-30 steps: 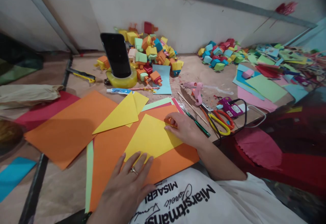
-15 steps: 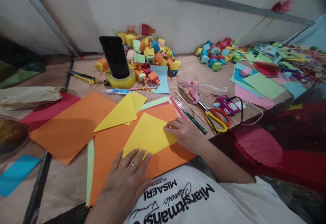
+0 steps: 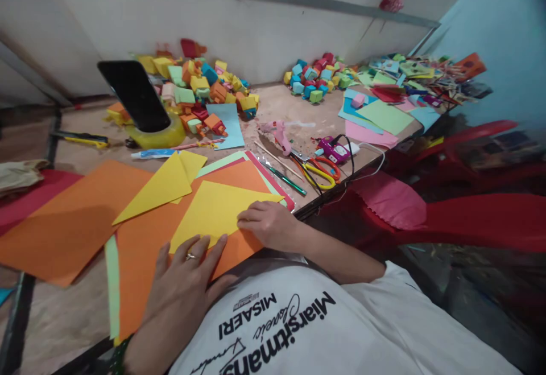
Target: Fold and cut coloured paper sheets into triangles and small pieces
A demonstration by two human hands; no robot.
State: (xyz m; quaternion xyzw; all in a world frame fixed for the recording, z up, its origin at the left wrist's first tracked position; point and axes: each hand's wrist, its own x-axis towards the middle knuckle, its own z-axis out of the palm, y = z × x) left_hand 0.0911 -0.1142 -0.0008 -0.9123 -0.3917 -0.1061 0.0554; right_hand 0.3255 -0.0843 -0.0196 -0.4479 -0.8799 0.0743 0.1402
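A folded sheet of yellow paper [image 3: 213, 207] lies on a stack of coloured sheets topped by orange paper [image 3: 145, 267]. My left hand [image 3: 185, 272], wearing a ring, rests with fingers spread on the yellow sheet's lower left edge. At the lower right edge, my right hand [image 3: 273, 225] presses with its fingers close together and bent; its thumb is hidden. The sheet's right corner pokes out beyond the knuckles. Up and left of it lies another folded yellow piece [image 3: 157, 187], partly over a second orange sheet [image 3: 77, 210].
Behind stand a phone [image 3: 134, 96] on a yellow tape roll [image 3: 173, 133] and a pile of paper cubes [image 3: 198, 85]. To the right are a pink glue gun [image 3: 279, 135], scissors [image 3: 319, 177] and a green pen-like tool [image 3: 285, 178]. A red chair [image 3: 478, 221] stands beside the table.
My right hand has slid from the yellow sheet's right corner down and left along its lower edge. My left hand stays on the sheet. The view has swung right.
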